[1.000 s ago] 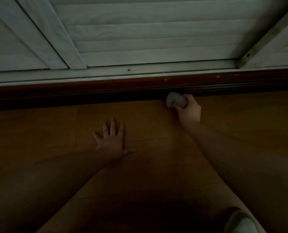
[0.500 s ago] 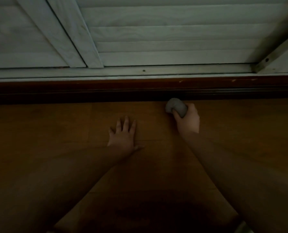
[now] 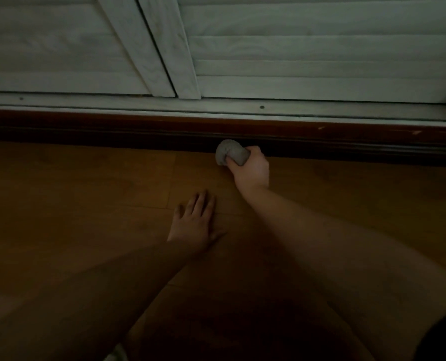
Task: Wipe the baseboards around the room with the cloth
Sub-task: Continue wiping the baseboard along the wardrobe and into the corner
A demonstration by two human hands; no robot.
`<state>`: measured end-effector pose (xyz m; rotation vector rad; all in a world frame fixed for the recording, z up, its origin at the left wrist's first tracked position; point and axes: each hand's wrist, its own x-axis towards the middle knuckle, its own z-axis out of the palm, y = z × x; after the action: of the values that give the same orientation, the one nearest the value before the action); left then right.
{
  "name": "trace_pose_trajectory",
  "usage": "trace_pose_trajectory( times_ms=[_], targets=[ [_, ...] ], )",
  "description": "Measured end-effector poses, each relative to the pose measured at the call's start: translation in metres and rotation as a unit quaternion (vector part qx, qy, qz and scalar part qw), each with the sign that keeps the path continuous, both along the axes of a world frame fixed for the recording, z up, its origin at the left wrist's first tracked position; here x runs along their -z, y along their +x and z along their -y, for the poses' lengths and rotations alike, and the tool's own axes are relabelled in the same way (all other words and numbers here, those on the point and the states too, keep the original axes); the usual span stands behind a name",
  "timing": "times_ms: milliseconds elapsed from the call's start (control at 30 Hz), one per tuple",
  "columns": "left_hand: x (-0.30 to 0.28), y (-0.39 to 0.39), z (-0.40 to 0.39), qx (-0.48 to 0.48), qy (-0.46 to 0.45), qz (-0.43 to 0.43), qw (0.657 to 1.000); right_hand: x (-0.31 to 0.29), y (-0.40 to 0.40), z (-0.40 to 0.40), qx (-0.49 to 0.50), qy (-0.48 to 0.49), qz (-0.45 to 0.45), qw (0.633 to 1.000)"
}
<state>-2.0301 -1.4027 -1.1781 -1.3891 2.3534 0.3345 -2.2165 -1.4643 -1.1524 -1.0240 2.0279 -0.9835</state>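
Two hands, split roles: right hand [image 3: 251,169] clenches the balled cloth [image 3: 231,153] against the dark baseboard [image 3: 112,131] for wiping pressure; left hand [image 3: 194,224] lies flat, fingers straight, on the floor [image 3: 73,204], likely bracing.

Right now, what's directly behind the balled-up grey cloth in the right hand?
The dark reddish-brown wooden baseboard runs behind the balled-up grey cloth, which the right hand grips against it. The strip of baseboard right behind the cloth is covered, so its state cannot be seen.
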Motion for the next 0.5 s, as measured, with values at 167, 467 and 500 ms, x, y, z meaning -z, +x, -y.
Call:
trace_pose_trajectory(
  times_ms=[167,467,500],
  targets=[
    [-0.001,-0.008,0.007,0.01,0.003,0.0,1.0,0.001,-0.012,-0.004,0.004,-0.002,0.016,1.0],
    [0.002,-0.033,0.023,0.155,0.0,0.039,0.987,-0.001,-0.107,-0.047,0.06,-0.01,0.047,0.997],
    [0.002,-0.036,0.019,0.149,-0.002,0.042,0.988,-0.002,-0.126,-0.056,0.075,-0.006,0.047,0.996]
  ],
)
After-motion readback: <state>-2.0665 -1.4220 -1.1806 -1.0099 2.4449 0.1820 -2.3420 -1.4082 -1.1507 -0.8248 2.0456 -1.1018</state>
